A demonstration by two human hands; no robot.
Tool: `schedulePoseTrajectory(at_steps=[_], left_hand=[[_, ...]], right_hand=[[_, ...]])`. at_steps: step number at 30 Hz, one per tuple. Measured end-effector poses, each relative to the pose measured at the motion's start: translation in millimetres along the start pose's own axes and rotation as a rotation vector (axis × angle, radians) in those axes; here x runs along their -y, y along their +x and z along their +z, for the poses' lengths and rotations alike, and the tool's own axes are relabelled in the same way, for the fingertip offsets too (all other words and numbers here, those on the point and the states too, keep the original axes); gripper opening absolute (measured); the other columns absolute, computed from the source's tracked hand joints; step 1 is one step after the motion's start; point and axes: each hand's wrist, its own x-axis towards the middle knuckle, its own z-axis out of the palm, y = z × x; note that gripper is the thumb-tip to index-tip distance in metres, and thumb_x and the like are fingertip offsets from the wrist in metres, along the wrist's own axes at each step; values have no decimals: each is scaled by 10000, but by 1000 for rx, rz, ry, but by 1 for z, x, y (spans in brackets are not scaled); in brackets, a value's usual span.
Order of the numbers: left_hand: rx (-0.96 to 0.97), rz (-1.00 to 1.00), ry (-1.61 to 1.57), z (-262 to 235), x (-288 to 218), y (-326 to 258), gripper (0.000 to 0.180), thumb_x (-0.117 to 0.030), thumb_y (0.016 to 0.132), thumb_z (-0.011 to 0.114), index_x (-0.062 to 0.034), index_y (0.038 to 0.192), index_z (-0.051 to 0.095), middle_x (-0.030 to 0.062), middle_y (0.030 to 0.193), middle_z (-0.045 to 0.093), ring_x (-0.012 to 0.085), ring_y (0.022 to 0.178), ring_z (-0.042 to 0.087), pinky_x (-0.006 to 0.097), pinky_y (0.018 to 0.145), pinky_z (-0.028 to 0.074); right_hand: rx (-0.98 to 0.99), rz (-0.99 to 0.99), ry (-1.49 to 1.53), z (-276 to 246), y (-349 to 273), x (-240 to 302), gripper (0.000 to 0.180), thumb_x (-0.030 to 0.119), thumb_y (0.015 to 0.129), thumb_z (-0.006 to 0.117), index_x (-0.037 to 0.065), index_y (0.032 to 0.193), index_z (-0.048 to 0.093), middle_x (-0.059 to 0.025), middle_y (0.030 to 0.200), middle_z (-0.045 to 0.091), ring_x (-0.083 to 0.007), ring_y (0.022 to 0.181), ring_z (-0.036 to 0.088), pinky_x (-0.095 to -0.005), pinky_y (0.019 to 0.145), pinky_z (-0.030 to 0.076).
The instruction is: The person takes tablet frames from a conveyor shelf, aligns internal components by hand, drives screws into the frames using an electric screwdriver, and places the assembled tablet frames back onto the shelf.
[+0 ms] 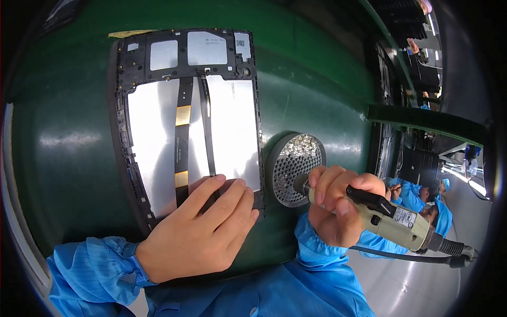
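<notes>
A tablet-like device [232, 127] lies with its silver back exposed inside a black frame [140, 68]. A wide black ribbon cable [181, 145] with gold patches runs down it, beside a thinner black cable [210, 153]. My left hand [198, 243] rests on the lower part of the device, fingers stretched out and covering the lower ends of the cables. In my right hand [338, 203] is a cream electric screwdriver [391, 224] with a black lever. Its tip end points at a round, hole-covered screw tray [290, 171] holding small shiny screws; whether the tip touches is hidden.
Everything lies on a green work surface [327, 90]. A green bar [422, 122] sticks out on the right. Beyond it are stacked black items [417, 164] and people in blue workwear [409, 195]. A hose and cable trail from the screwdriver's rear.
</notes>
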Motion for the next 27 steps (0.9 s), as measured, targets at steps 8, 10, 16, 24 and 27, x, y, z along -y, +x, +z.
schedulePoseTrajectory(at_steps=[8, 10, 16, 24, 27], left_hand=[[-9, 13, 16, -3, 0, -1, 198, -96, 804, 643, -58, 992, 696, 154, 1058, 643, 288, 1072, 572, 454, 950, 434], [-16, 7, 16, -2, 0, -2, 201, -94, 803, 643, -51, 991, 695, 157, 1057, 642, 289, 1071, 571, 454, 950, 433], [-34, 35, 23, 1, 1, -3, 220, -87, 781, 637, -27, 985, 691, 171, 1053, 635, 302, 1059, 567, 460, 952, 426], [-40, 16, 12, 1, 0, -3, 211, -108, 781, 628, -10, 957, 692, 172, 1078, 612, 304, 1082, 545, 466, 969, 406], [-29, 18, 14, 0, -1, -2, 207, -111, 785, 629, -15, 955, 698, 167, 1079, 614, 300, 1083, 544, 464, 970, 406]], right_hand=[[-34, 5, -15, 5, -1, 3, 330, 72, 784, 614, 44, 1083, 476, -79, 643, 497, -202, 584, 501, -401, 629, 434], [-49, -17, -62, 6, -3, 9, 359, 103, 798, 616, 70, 1117, 456, -71, 648, 500, -206, 582, 502, -402, 631, 434], [73, -84, -53, 16, -16, 38, 312, 95, 798, 628, 81, 1050, 444, -66, 603, 524, -212, 550, 550, -395, 559, 467], [68, -66, -59, 42, -24, 29, 246, 86, 813, 667, 41, 933, 456, -81, 545, 504, -202, 459, 516, -369, 466, 460], [68, -63, -40, 41, -24, 28, 243, 66, 809, 661, 37, 935, 455, -86, 554, 509, -199, 464, 518, -364, 477, 464]])
